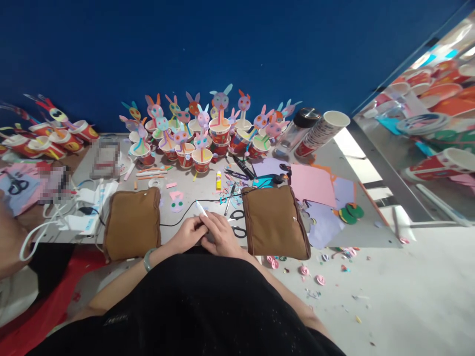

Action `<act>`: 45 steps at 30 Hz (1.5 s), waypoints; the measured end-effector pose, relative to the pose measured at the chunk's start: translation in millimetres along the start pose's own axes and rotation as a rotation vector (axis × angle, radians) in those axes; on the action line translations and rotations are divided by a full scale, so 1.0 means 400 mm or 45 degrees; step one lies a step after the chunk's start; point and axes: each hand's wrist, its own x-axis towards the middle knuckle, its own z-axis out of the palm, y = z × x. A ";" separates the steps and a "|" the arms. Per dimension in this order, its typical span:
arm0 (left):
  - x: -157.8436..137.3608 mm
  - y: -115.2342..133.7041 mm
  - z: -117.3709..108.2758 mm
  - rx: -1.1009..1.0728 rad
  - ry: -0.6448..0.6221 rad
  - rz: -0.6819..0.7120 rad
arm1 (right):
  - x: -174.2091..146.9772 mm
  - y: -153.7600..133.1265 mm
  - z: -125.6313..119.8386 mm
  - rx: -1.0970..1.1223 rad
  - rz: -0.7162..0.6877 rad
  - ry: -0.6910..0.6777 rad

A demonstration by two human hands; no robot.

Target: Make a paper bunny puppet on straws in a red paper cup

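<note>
My right hand [221, 233] is closed around a white marker [201, 208], whose tip end points up and away from me. Pressed against it is my left hand [190, 233], its fingers curled in; what they hold, if anything, is hidden. Beside my right hand lie scissors [238, 223] with black handles, partly covered by it. Just beyond my left hand is a lilac paper animal face [177, 203] with green eyes and pink ears. A yellow glue stick [218, 181] stands farther back, and a slim pen [230, 199] lies near paper scraps.
Brown cushions [132, 225] flank my hands, the right cushion [276, 221] crossed by a black cable. Paper cups [202, 159] with paper animals line the back, beside a bottle [297, 129] and a leaning cup stack [322, 132]. Pink paper [313, 184] lies right. Another person's arm [13, 237] shows left.
</note>
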 end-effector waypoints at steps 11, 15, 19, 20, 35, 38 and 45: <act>-0.006 0.058 -0.209 0.866 0.571 0.022 | -0.047 -0.002 0.029 -0.010 0.049 0.087; 0.004 0.058 -0.304 1.190 0.745 -0.260 | -0.081 0.011 0.018 -0.001 0.063 0.181; 0.018 0.067 -0.349 1.368 0.789 -0.543 | -0.097 0.014 0.012 -0.004 0.079 0.346; 0.021 0.070 -0.356 1.383 0.783 -0.584 | -0.098 0.013 0.011 -0.001 0.076 0.376; 0.077 0.059 -0.514 1.613 0.745 -0.551 | -0.087 0.011 0.000 -0.032 0.022 0.384; 0.082 0.070 -0.537 1.679 0.657 -0.557 | -0.087 0.013 0.003 -0.033 0.033 0.369; 0.096 0.059 -0.590 1.635 0.497 -0.691 | -0.096 0.026 0.014 -0.021 0.033 0.340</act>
